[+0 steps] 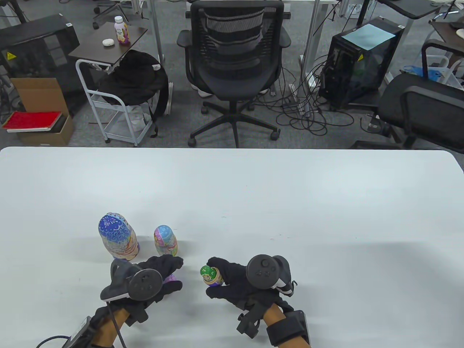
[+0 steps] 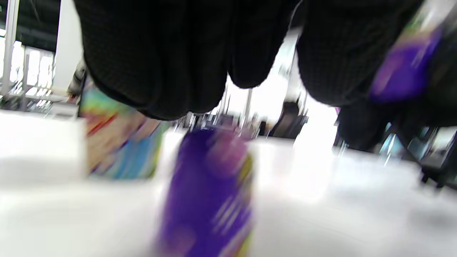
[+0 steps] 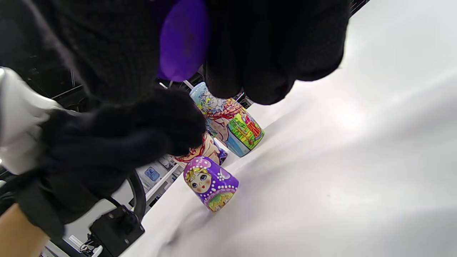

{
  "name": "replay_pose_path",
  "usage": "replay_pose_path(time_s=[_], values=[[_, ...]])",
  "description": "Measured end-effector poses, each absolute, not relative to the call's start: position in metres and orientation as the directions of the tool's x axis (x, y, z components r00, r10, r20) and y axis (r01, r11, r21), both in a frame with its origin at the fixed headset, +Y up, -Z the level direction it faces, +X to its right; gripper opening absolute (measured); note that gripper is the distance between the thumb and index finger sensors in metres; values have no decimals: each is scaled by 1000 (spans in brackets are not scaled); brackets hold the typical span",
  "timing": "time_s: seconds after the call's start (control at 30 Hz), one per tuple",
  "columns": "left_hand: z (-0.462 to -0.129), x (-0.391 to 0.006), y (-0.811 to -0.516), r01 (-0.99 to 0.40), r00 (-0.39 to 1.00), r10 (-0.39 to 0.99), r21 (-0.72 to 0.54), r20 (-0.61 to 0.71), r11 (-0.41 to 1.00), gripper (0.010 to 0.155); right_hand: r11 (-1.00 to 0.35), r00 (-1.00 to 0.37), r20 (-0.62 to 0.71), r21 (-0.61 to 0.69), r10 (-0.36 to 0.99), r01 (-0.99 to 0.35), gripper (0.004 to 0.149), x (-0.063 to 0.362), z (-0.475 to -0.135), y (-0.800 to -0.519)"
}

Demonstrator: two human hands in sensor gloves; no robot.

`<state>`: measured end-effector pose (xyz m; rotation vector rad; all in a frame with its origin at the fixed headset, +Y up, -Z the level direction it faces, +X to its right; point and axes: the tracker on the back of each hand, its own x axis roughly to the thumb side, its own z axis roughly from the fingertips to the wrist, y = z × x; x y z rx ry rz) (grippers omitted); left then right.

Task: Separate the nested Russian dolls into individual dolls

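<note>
A large blue-topped doll (image 1: 117, 235) and a medium pastel doll (image 1: 165, 240) stand on the white table (image 1: 253, 203). A small purple doll (image 1: 170, 279) stands upright just under my left hand (image 1: 177, 274); it also shows in the right wrist view (image 3: 210, 184) and, blurred, in the left wrist view (image 2: 210, 200). My left fingers (image 2: 157, 71) hang spread above it and do not grip it. My right hand (image 1: 210, 277) pinches a smaller doll with a green head and purple base (image 1: 208, 272) between thumb and fingers, a little right of the purple doll. Its purple base (image 3: 182, 39) shows between my right fingers.
The three standing dolls cluster at the table's front left, the medium doll (image 3: 232, 121) close behind the purple one. Beyond the far table edge stand an office chair (image 1: 232, 65), a cart and computer cases.
</note>
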<state>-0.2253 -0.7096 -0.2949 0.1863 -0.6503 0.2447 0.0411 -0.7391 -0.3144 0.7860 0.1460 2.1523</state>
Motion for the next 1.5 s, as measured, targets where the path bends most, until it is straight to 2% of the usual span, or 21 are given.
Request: replay_pose_path(time_s=[0.07,0.13,0.23,0.3,0.37,0.47,0.6,0.87,1.03,1.1,1.27,1.5], values=[[-286,-219,-697,-423,699,246,111,672,899,69,-662,-472,487,367,735,-653,78,39,-314,-740],[-281,-210,-692,-473,651,266,106,710,874,69,-671,-475,492,382,730,-636,78,36,-313,-742],[-278,-194,-693,-471,617,252,95,745,877,68,-676,-470,501,401,727,-617,78,32,-311,-742],[-276,-187,-694,-469,605,233,105,761,877,60,-677,-468,504,405,726,-615,78,30,-310,-743],[-275,-183,-694,-458,609,208,126,765,880,58,-692,-482,509,403,714,-599,78,30,-311,-744],[-276,-182,-694,-466,609,231,106,759,878,57,-690,-480,508,407,716,-598,78,31,-311,-745],[-278,-190,-688,-536,586,327,52,742,843,57,-698,-488,512,397,707,-596,78,31,-310,-741],[-280,-214,-673,-589,624,343,134,702,797,57,-703,-534,472,335,701,-627,78,48,-318,-736],[-284,-208,-681,-523,663,297,141,687,841,57,-640,-518,446,177,730,-748,78,69,-320,-726],[-286,-199,-688,-456,677,256,120,690,882,56,-594,-488,442,137,753,-793,78,75,-320,-723],[-291,-168,-709,-238,700,103,94,706,967,57,-529,-439,439,103,784,-842,77,80,-319,-721],[-295,-151,-725,-148,689,65,51,722,988,56,-526,-431,448,108,783,-844,79,80,-319,-720]])
